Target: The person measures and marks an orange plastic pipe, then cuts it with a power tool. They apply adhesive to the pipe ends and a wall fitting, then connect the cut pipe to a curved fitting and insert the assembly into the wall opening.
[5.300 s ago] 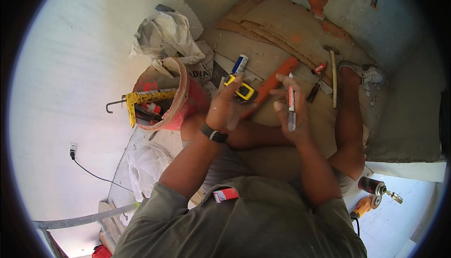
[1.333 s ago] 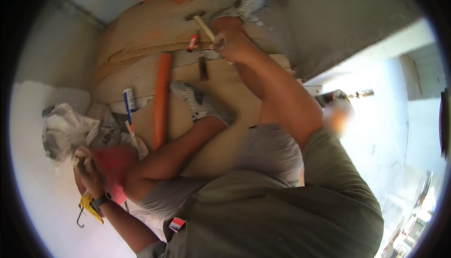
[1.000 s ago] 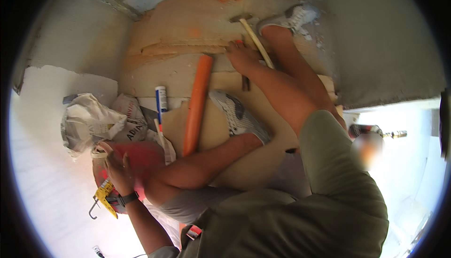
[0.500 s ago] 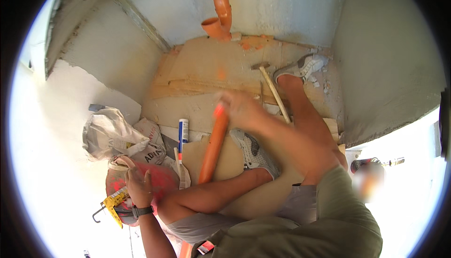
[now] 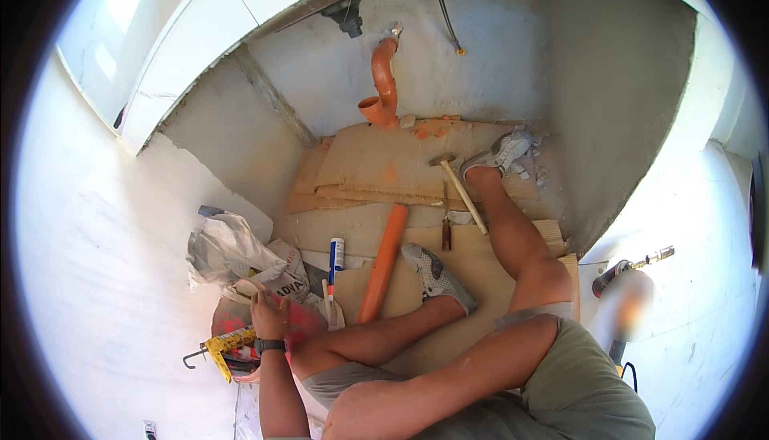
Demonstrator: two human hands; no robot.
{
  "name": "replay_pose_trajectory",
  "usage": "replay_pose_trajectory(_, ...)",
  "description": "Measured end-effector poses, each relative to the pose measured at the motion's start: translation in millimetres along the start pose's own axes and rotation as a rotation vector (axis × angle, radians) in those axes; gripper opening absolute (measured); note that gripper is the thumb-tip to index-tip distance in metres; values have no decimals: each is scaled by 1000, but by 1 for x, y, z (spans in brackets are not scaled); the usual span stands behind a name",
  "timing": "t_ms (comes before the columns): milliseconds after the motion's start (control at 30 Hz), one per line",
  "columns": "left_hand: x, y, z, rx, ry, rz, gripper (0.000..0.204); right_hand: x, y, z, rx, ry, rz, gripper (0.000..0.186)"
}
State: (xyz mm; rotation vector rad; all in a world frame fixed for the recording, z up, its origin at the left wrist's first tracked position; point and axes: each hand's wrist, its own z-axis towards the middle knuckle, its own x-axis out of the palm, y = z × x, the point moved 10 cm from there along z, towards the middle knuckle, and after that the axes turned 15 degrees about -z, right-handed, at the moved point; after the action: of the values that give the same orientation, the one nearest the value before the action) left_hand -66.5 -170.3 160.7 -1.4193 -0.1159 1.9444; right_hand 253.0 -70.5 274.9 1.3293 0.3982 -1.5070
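At the view's half past seven, the left hand (image 5: 270,317) is at the rim of a round red plastic bucket (image 5: 308,321), fingers part-curled (whether its grip holds anything, I cannot tell). A yellow caulking gun (image 5: 218,350) pokes out at the hand's eight o'clock; a long orange plastic pipe (image 5: 384,260) lies at two. The right hand (image 5: 346,417) is at six o'clock, its grip hidden.

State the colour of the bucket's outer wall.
Pinkish red; the bucket shows best in the head view.

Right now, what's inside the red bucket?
A yellow caulking gun sticks partly out of the red bucket, with red and dark items inside. The left hand hides part of the opening; the bottom can't be seen.
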Motion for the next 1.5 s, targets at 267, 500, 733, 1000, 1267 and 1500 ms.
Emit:
replay_pose_trajectory(267, 2, 3, 1, 15, 10, 51, 47, -28, 34, -9, -52, 28, -212, 12)
replay_pose_trajectory(500, 4, 6, 3, 26, 20, 55, 48, -39, 52, -6, -26, 116, -178, 17)
replay_pose_trajectory(733, 8, 5, 3, 86, 58, 111, 50, -23, 47, -16, 9, 187, -231, 17)
replay_pose_trajectory(1000, 18, 24, 8, 106, 147, 228, 53, -18, 31, -31, 80, 155, -74, 22)
replay_pose_trajectory(1267, 20, 28, 17, 163, 188, 172, 38, -48, -19, -128, 359, -364, 327, 28)
replay_pose_trajectory(1500, 27, 40, 16, 144, 241, 210, 46, 41, -7, -535, 2069, -376, 19, 39)
